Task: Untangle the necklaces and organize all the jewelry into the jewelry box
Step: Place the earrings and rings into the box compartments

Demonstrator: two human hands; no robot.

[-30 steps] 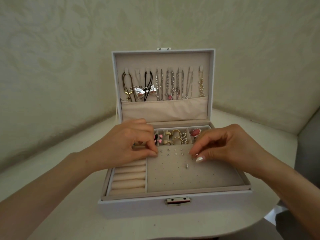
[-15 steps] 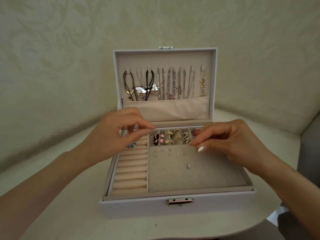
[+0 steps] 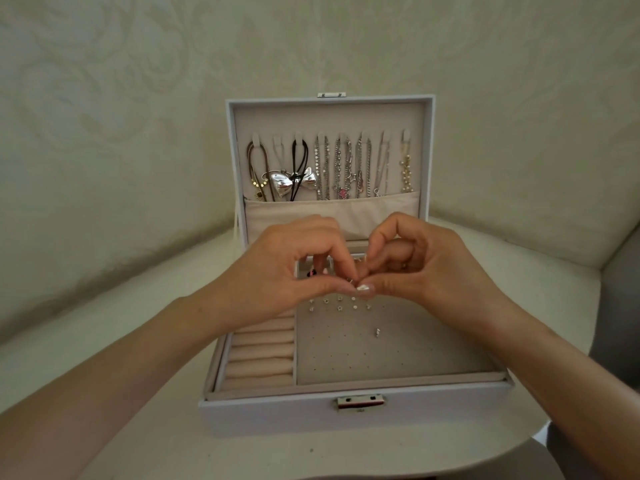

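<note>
A white jewelry box (image 3: 277, 412) stands open in front of me. Several necklaces (image 3: 343, 168) hang on hooks inside its lid, above a beige pocket. My left hand (image 3: 284, 271) and my right hand (image 3: 426, 265) meet fingertip to fingertip above the back of the grey earring pad (image 3: 391, 351). Between the touching thumbs and forefingers sits a tiny silvery piece (image 3: 350, 280); what it is cannot be made out. Two rows of stud earrings (image 3: 341, 304) sit in the pad just below the hands. One loose stud (image 3: 377, 331) lies further forward. Ring rolls (image 3: 259, 355) fill the left section.
The box rests on a pale round table (image 3: 104, 341) against a patterned wall. A metal clasp (image 3: 360, 401) is on the box front. The small rear compartments are mostly hidden by my hands; a pink and black piece (image 3: 312, 273) shows through. A grey surface (image 3: 620, 306) lies right.
Both hands moved inward and came together over the back of the earring pad. The left hand left the ring rolls; its fingers now pinch with the right hand's fingers.
</note>
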